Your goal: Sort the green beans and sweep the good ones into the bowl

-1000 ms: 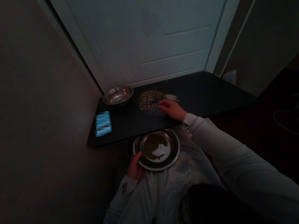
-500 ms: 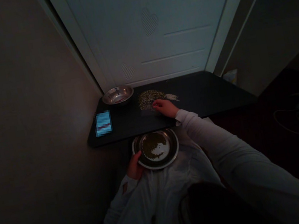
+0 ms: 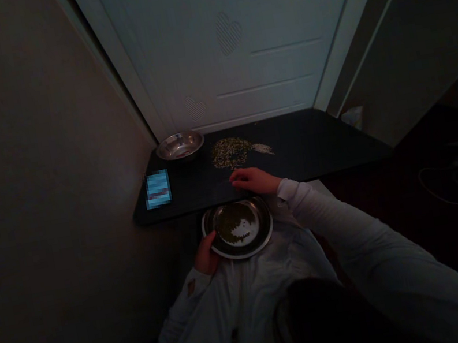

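My left hand [image 3: 206, 254] grips the left rim of a metal bowl [image 3: 243, 254], its thumb over the edge. The bowl rests on my lap, just under the front of the dark tabletop, with green beans [image 3: 231, 224] spread over part of its bottom. Above the tabletop's front edge, my right hand [image 3: 252, 180] has its fingers pinched together, pointing left. Something thin and see-through seems to be at the fingertips, too faint to make out. Just beyond lies a mixed pile of green and pale grains [image 3: 230, 152], with a small white heap [image 3: 263, 149] at its right.
A second metal bowl [image 3: 181, 146] stands at the tabletop's back left. A blurred blue-white rectangle [image 3: 157, 189] lies in front of it. The dark tabletop [image 3: 321, 144] meets a white door [image 3: 266, 25] behind and a wall [image 3: 56, 165] at the left.
My right hand has drawn back from the pile toward the tabletop's front edge, nearer the bowl on my lap. My left hand keeps its hold on the rim.
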Demonstrator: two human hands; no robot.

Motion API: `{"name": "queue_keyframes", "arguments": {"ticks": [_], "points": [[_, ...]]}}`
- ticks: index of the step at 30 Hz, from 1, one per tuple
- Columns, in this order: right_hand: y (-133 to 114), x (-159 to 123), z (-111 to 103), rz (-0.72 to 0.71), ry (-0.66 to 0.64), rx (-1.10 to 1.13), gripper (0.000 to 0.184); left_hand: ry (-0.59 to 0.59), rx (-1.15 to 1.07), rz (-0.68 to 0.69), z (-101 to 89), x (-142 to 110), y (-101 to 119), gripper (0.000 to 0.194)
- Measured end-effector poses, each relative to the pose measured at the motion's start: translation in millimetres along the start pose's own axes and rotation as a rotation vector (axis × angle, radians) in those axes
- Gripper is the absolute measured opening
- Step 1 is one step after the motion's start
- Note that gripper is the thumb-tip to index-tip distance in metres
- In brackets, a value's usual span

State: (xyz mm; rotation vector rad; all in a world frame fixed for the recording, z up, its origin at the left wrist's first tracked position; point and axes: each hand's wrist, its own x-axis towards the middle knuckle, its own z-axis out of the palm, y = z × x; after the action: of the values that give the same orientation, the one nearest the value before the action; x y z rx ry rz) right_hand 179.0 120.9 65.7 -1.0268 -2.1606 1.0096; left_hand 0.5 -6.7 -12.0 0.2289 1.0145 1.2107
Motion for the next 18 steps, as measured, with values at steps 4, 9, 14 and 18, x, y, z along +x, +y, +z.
{"name": "queue_keyframes", "arguments": {"ticks": [4,9,14,18], "points": [[4,-1,-4,0.015,0.014,0.121,0.022,0.018,-0.008,0.0,0.3,0,1,0.014],[23,6,-30,0.093,0.42,0.256,0.023,0.006,0.015,0.011,0.2,0,1,0.016],[46,5,-48,0.279,0.784,0.243,0.027,-0.014,0.075,0.027,0.5,-1,0,0.02],[53,4,-46,0.261,0.75,0.069,0.032,-0.031,0.088,0.036,2.0,-2,0,0.024]]}}
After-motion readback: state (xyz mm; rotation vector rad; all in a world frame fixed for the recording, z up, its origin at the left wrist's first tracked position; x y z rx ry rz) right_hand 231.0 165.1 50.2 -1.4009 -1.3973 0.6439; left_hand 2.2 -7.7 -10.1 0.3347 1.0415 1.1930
